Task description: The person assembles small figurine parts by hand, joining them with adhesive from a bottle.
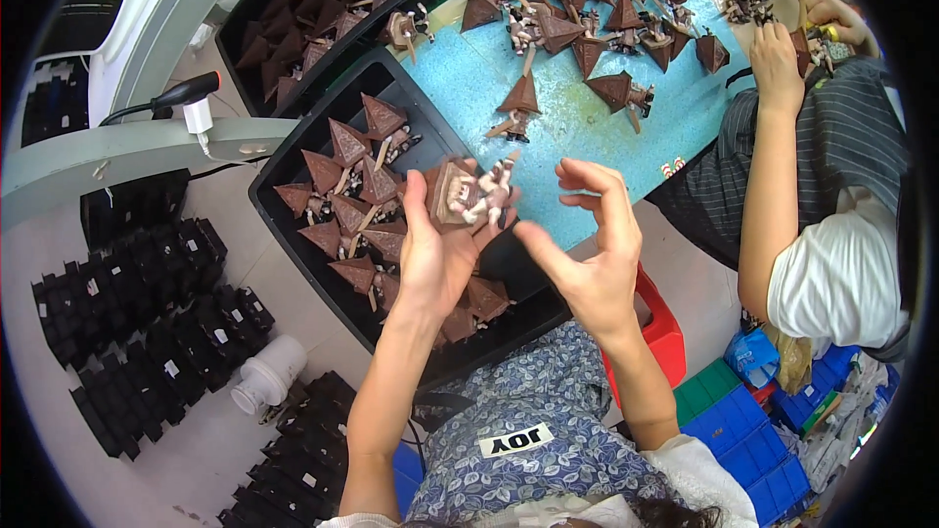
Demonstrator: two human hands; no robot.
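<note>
My left hand (437,259) holds a small figurine (474,198) in its palm, thumb against one side. The piece has a brown block-like part and pale, dark-spotted figures; it is slightly blurred. To the right of it, my right hand (599,259) is open, thumb and fingers apart with nothing between them. Below both hands is a black tray (293,158), where several brown pyramid-topped figurines (349,142) lie in rows with wooden-looking sticks among them. On the blue work surface (450,78), more of these figurines (558,29) lie in a loose heap.
Another black tray (230,44) full of brown pyramids stands at the far left. A person's hands (780,64) work at the right side of the table. Stacked black trays (156,303) and a white bucket (272,370) are on the floor. A red stool (657,328) and blue bins (738,430) stand at right.
</note>
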